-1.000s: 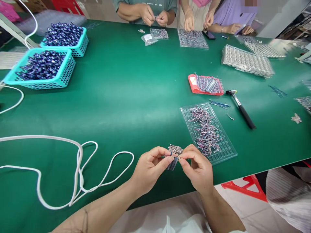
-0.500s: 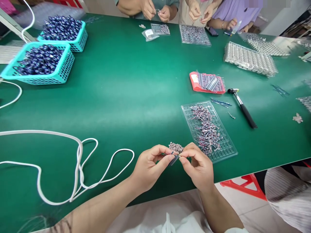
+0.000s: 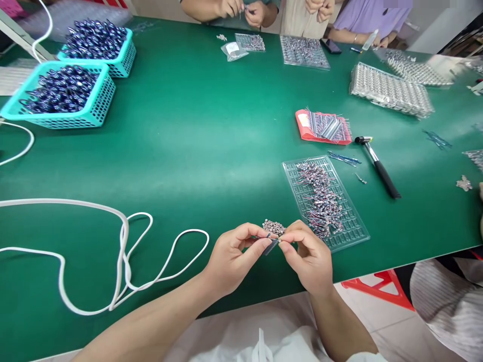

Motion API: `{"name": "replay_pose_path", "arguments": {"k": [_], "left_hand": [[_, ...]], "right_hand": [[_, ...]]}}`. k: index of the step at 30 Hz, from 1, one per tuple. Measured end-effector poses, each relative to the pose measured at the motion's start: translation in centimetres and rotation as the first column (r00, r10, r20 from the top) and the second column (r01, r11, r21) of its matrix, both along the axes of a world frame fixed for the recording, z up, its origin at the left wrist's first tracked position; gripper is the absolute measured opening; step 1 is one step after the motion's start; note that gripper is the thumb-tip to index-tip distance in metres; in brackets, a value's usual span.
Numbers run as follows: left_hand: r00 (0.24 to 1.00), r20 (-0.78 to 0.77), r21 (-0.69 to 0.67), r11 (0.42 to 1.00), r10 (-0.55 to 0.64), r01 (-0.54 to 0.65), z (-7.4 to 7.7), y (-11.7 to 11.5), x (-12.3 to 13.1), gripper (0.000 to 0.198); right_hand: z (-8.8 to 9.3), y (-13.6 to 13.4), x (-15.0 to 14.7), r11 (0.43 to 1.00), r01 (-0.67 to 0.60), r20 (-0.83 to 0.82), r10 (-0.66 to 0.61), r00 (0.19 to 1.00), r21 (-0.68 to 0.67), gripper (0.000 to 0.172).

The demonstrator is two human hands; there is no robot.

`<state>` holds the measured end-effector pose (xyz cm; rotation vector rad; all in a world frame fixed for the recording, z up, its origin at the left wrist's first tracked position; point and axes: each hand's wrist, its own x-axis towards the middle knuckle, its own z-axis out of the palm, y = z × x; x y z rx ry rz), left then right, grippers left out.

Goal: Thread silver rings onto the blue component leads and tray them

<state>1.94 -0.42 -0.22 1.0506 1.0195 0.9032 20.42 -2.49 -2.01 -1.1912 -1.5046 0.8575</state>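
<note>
Near the table's front edge, my left hand (image 3: 236,259) pinches a small dark strip with a row of fine teeth or leads (image 3: 270,246) between thumb and forefinger. My right hand (image 3: 309,256) is closed in a pinch at the strip's right end, on a tiny pale piece (image 3: 279,241) too small to name. The fingertips of both hands almost meet. Just behind them lies a heap of small round metallic pieces (image 3: 273,227). A clear plastic tray (image 3: 352,221) beyond my right hand bears a pile of small parts with thin wire leads (image 3: 322,201).
A hammer (image 3: 379,168), a red packet of leaded strips (image 3: 307,131) and thin dark strips (image 3: 344,159) lie to the right. White cable (image 3: 124,251) loops across the left. Turquoise baskets (image 3: 107,95) hold shiny dark-blue pieces. Co-workers' hands (image 3: 256,14) work across the green table (image 3: 188,130).
My hands keep nearly the same pinch and place. Across the table, the co-workers' hands have shifted; the middle person's hands have come together. The view has tilted slightly.
</note>
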Motion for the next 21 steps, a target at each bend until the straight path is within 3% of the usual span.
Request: {"name": "replay_pose_path", "arguments": {"k": [11,21], "left_hand": [[0.999,-0.031,0.065,0.998,-0.010,0.012,-0.03,-0.01,0.10,0.010],[0.999,-0.046,0.039,0.999,0.005,-0.003,0.21,0.14,0.07,0.011]], "right_hand": [[-0.16,-0.29,0.06,0.999,-0.020,-0.050,0.018,0.999,-0.049,0.014],[-0.08,-0.07,0.06,0.996,-0.035,-0.106,0.026,0.994,-0.085,0.012]]}}
